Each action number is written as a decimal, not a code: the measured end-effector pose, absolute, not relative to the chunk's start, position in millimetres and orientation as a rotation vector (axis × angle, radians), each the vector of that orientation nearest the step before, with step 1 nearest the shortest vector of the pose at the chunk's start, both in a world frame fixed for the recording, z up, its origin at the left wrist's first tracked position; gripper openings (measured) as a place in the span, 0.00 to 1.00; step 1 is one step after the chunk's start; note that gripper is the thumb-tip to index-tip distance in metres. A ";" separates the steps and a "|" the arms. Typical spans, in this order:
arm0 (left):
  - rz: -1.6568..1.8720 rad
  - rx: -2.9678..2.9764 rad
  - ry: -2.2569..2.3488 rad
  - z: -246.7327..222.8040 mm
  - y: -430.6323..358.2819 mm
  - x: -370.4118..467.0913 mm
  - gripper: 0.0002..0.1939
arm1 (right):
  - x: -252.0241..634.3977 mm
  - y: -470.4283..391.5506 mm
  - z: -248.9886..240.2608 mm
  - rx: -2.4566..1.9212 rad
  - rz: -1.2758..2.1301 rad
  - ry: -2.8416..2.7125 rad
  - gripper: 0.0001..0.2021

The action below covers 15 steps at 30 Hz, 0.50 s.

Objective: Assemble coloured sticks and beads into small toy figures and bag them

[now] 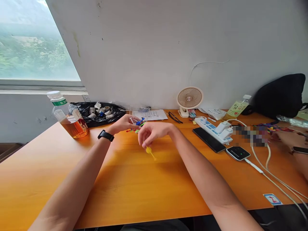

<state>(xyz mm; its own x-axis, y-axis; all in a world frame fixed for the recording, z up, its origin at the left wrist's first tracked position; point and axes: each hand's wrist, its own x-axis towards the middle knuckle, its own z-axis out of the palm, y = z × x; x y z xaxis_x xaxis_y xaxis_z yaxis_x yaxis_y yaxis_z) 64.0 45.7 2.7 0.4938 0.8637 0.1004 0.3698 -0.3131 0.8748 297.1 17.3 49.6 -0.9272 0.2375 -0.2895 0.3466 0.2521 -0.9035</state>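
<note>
My right hand (154, 131) is closed over the middle of the wooden table, its fingertips pinching a yellow piece (149, 150) with a round part and a thin stem that points down to the right. Just left of it, my left hand (125, 123), with a black watch on the wrist, is closed round some small coloured pieces. A blue piece (140, 122) shows at its fingertips, with white, green and red bits beside it. Whether those bits are joined together cannot be made out.
At left stand a bottle of amber drink (74, 126) and a black plastic bag (115, 110) of pieces. Behind are papers (156, 115), glasses and a fan (190, 98). A power strip (211, 128), phone (209, 140), cables and another person's arm are at right.
</note>
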 end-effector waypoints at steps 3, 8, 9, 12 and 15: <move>0.688 1.962 1.000 5.6 44.3 66.2 0.26 | 318.0 15.9 80.0 0.735 -2.049 2.985 0.21; 0.609 2.029 1.013 6.6 45.1 70.0 0.32 | 339.9 17.2 107.0 1.566 -1.692 3.796 0.19; 0.601 2.033 1.010 6.5 45.3 70.9 0.32 | 341.1 18.0 108.0 1.686 -1.554 3.859 0.19; 0.594 2.041 0.991 7.9 44.0 74.8 0.31 | 338.0 21.6 103.8 1.739 -1.282 3.936 0.17; 0.601 2.047 0.960 11.9 39.8 80.3 0.31 | 328.1 23.9 94.7 1.663 -1.226 3.901 0.16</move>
